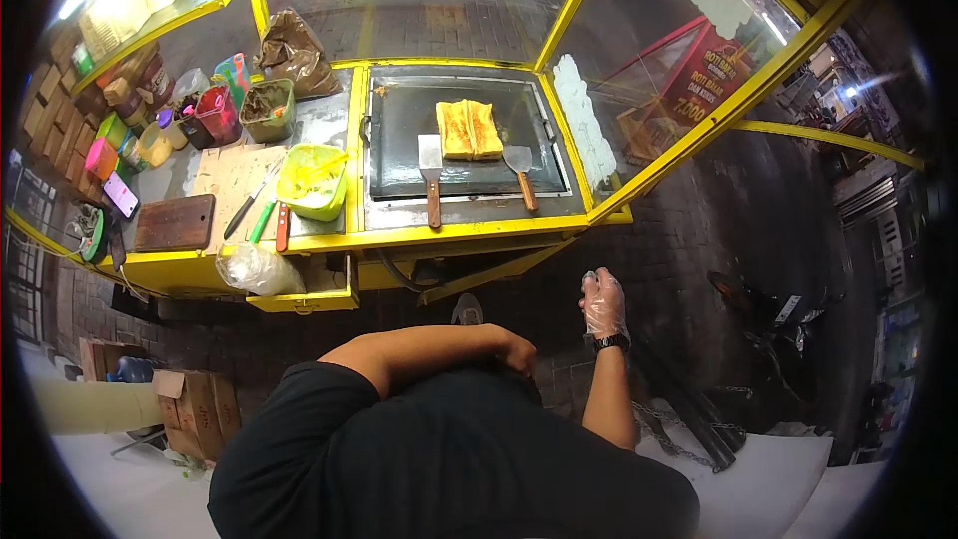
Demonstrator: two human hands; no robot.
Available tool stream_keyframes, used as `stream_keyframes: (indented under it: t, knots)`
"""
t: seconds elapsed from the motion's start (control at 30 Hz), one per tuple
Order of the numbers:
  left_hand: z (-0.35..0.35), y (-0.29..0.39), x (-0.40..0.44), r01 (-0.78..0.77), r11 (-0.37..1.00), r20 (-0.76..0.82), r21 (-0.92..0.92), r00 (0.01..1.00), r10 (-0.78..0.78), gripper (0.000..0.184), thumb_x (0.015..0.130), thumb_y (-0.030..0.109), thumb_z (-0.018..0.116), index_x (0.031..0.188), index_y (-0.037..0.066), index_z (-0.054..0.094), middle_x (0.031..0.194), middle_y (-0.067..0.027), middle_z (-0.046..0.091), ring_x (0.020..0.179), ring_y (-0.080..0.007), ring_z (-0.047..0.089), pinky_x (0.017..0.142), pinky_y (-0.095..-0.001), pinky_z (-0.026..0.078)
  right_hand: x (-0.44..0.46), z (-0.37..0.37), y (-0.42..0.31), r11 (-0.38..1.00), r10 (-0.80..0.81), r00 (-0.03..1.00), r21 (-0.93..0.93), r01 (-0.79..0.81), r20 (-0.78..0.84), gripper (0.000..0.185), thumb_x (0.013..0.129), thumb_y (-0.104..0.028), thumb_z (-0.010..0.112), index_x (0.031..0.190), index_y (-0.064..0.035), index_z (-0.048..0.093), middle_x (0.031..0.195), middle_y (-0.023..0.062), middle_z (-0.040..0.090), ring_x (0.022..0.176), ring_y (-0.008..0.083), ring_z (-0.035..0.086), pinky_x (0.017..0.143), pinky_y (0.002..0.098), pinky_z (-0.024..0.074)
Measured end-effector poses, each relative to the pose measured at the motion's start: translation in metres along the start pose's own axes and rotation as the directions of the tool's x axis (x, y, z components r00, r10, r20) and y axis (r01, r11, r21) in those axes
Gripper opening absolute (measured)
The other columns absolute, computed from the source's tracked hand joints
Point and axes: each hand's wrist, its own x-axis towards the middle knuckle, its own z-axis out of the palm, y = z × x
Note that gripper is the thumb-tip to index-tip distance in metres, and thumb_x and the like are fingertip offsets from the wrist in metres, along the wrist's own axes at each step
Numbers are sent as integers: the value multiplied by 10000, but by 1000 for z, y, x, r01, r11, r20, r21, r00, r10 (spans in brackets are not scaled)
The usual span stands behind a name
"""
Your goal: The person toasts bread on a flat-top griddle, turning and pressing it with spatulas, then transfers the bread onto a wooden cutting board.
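Note:
My right hand (603,301), in a clear plastic glove with a dark watch at the wrist, is held out beyond the cart's front right corner. Its fingers look loosely apart and I see nothing in them. My left hand (518,351) is bent across in front of my black shirt, its fingers hidden from view. Browned bread (469,131) lies on the flat griddle (399,100), marked by a seam down its middle. Two wooden-handled spatulas lie at the griddle's front: a left spatula (431,175) and a right spatula (522,175). Neither hand touches them.
Left of the griddle stand a green tub (317,202) with yellow contents, knives, a wooden board (175,224), a phone (121,195) and several containers. A drawer (309,299) sticks out below. Yellow posts and glass panels frame the cart. Cardboard boxes (195,414) stand at lower left.

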Motion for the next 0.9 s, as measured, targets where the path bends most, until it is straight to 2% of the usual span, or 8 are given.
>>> stream_keyframes:
  t: [0.13, 0.23, 0.33, 0.43, 0.53, 0.63, 0.73, 0.9]
  knots:
    - [5, -32, 16, -210, 960, 65, 185, 977, 202, 320, 876, 223, 574, 1104, 32, 692, 1079, -205, 689, 1017, -351, 648, 888, -440, 476, 3, 1, -2, 999, -12, 1000, -35, 12, 7, 208, 961, -140, 528, 1057, 39, 570, 758, 59, 565, 531, 100, 538, 464, 267, 473]
    - [1, -29, 14, -157, 975, 62, 155, 987, 149, 319, 884, 229, 566, 1103, 34, 692, 1088, -212, 681, 1019, -364, 642, 889, -446, 475, 3, -10, -34, 988, 150, 983, 9, -152, 109, 236, 962, -146, 526, 1088, 48, 571, 755, 59, 562, 535, 99, 536, 468, 266, 474]
    - [-3, -21, 10, -132, 980, 71, 150, 990, 122, 317, 888, 228, 559, 1102, 35, 692, 1094, -218, 674, 1030, -372, 632, 896, -448, 471, 7, -4, -23, 997, 80, 995, -28, -79, 59, 249, 959, -146, 533, 1098, 56, 571, 745, 55, 560, 539, 99, 536, 470, 265, 474]
    - [-2, -30, 17, -196, 959, 97, 204, 979, 179, 324, 889, 228, 554, 1108, 30, 688, 1098, -221, 671, 1038, -374, 627, 901, -446, 468, 6, 0, -26, 994, 93, 995, 54, -91, -26, 245, 923, -210, 561, 858, 21, 513, 724, 252, 566, 724, 442, 587, 651, 498, 432]
    - [-7, -21, 12, -203, 948, 114, 244, 977, 179, 340, 902, 238, 544, 1124, 19, 682, 1112, -227, 666, 1053, -380, 620, 910, -446, 464, 6, -1, -26, 997, 69, 997, 22, -68, -25, 240, 920, -206, 564, 858, 21, 514, 730, 251, 570, 733, 441, 588, 655, 500, 433]
    - [-12, 4, 13, 1, 980, 173, 199, 984, -36, 381, 956, 281, 494, 1156, 7, 667, 1171, -247, 640, 1099, -401, 596, 943, -463, 445, 6, -7, -34, 997, 65, 998, -48, -65, -1, 231, 917, -197, 566, 860, 21, 515, 734, 246, 574, 740, 437, 588, 655, 493, 436]
    - [1, 18, 41, -23, 977, 259, 211, 965, -33, 436, 995, 331, 448, 1225, 6, 624, 1271, -255, 591, 1162, -409, 565, 981, -487, 424, 6, -2, -14, 999, -1, 999, -46, -1, -33, 202, 963, -152, 536, 1015, 41, 563, 728, 46, 570, 519, 99, 543, 470, 267, 468]
    - [22, 37, 54, -72, 968, 469, 238, 882, -50, 492, 1031, 376, 391, 1338, 25, 547, 1349, -242, 548, 1233, -411, 523, 1033, -506, 398, -1, -5, -6, 996, 54, 998, -64, -55, -8, 184, 968, -171, 532, 956, 12, 554, 694, 54, 572, 498, 105, 552, 452, 279, 459]
